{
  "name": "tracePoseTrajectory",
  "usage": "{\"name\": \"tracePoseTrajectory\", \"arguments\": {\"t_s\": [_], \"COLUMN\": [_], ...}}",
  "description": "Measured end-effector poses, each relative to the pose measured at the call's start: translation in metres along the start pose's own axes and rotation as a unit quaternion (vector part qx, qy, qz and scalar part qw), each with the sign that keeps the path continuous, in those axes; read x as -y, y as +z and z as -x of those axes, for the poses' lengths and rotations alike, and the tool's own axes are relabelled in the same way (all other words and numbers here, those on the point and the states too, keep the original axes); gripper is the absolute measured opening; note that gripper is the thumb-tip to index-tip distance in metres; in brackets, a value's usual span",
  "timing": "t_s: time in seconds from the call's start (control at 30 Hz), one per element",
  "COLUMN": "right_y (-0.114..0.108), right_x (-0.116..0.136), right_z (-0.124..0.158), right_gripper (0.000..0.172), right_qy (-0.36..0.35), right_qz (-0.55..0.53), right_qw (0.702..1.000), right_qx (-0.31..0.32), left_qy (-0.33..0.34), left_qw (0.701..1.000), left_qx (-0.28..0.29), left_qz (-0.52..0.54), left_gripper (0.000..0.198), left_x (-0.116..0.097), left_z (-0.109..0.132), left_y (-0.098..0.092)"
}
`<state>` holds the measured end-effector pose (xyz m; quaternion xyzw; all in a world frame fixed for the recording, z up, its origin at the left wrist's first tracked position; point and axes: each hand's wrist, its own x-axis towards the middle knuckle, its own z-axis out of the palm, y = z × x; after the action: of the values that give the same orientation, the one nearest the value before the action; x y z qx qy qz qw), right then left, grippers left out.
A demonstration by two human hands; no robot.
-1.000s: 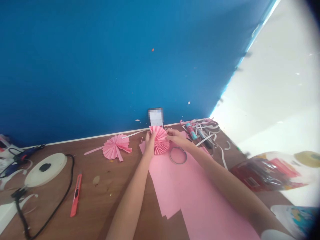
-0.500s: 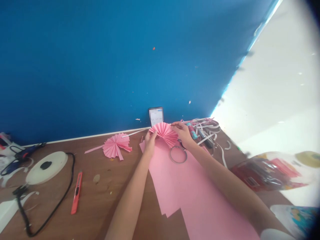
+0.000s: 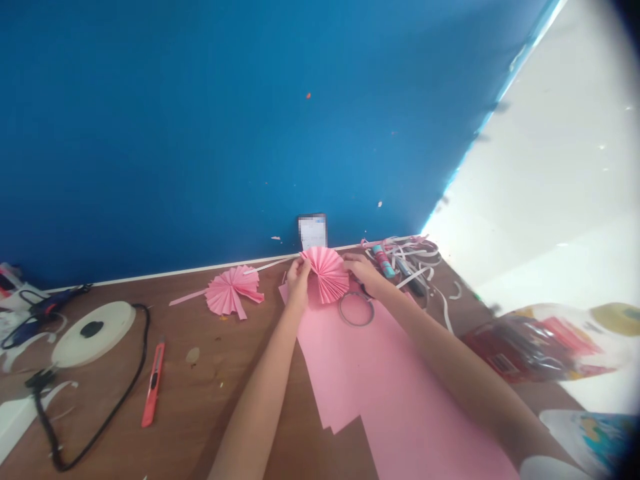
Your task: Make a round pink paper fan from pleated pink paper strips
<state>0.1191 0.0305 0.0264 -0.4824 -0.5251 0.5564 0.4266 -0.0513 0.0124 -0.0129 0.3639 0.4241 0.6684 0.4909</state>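
A pleated pink paper fan (image 3: 327,273), spread wide, is held up between my two hands above pink paper sheets (image 3: 350,373). My left hand (image 3: 299,277) pinches its left edge, thumb on the near side. At its right edge, the fingers of my right hand (image 3: 364,272) are closed on the pleats. A thin grey ring (image 3: 356,309) lies on the pink sheet just below my right hand. Farther left on the table rests another pleated pink paper piece (image 3: 230,292) with strips sticking out.
A phone (image 3: 313,231) leans on the blue wall. Paper strips (image 3: 420,257) and a glue stick (image 3: 383,261) are heaped at the right. To the left are a red utility knife (image 3: 153,385), a white disc (image 3: 94,335) and a black cable (image 3: 145,353). Plastic packets (image 3: 530,340) lie far right.
The fan has opened out from a half-round shape to a nearly full round one, its lower pleats swinging down and left. My right hand has shifted slightly; the table things are unmoved.
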Motion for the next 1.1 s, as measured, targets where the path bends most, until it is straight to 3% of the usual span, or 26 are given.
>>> {"name": "tracePoseTrajectory", "arguments": {"t_s": [0.2, 0.37, 0.47, 0.63, 1.1], "right_y": [-0.005, 0.0, 0.003, 0.003, 0.001], "right_x": [0.013, 0.017, 0.015, 0.01, 0.001], "right_z": [0.006, 0.011, 0.011, 0.004, -0.003], "right_gripper": [0.016, 0.026, 0.03, 0.024, 0.018], "right_qy": [-0.005, -0.05, -0.056, -0.08, -0.142], "right_qz": [-0.016, 0.037, 0.048, 0.018, 0.039], "right_qw": [1.0, 0.997, 0.996, 0.997, 0.988], "right_qx": [0.022, 0.053, 0.057, 0.014, -0.057], "left_qy": [-0.017, -0.031, -0.025, -0.018, -0.028], "left_qw": [0.994, 0.979, 0.983, 0.993, 0.993], "left_qx": [0.103, 0.198, 0.179, 0.112, 0.106], "left_qz": [-0.021, -0.042, -0.047, -0.033, -0.035], "left_gripper": [0.034, 0.033, 0.034, 0.038, 0.037], "left_x": [-0.012, -0.021, -0.019, -0.014, -0.014], "left_z": [0.009, 0.015, 0.015, 0.011, 0.012], "left_y": [0.008, 0.012, 0.011, 0.008, 0.01]}}
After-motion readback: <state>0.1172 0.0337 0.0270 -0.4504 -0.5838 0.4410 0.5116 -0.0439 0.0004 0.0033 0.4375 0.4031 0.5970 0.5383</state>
